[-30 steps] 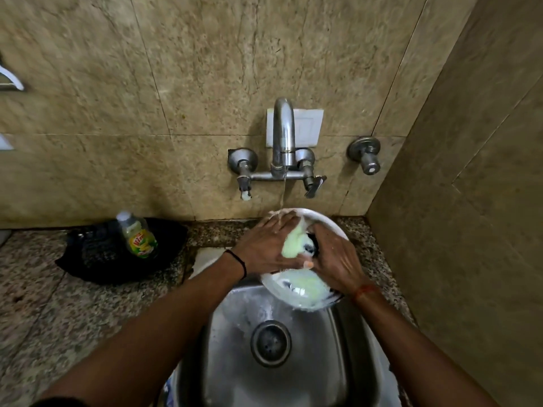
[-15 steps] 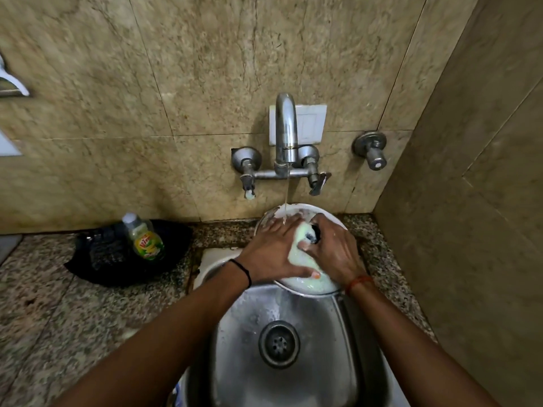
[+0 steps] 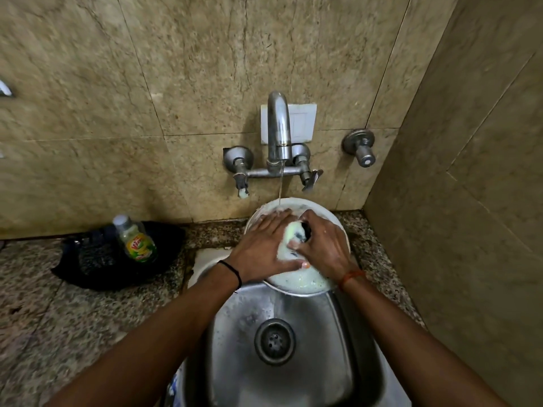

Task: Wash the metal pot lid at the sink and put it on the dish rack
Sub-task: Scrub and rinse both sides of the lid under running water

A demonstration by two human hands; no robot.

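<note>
Left hand [image 3: 264, 248] spread flat, fingers pressed on the soapy face of the metal pot lid [image 3: 296, 282]. Right hand [image 3: 323, 245] curled around what looks like the lid's dark knob [image 3: 305, 230], half hidden in foam. Lid held tilted over the back of the steel sink [image 3: 235, 348], under a thin stream from the tap [image 3: 277, 127]. Off to the left on the granite counter [image 3: 44, 318], a dish soap bottle [image 3: 136, 239] lying against a black cloth [image 3: 88, 265].
</note>
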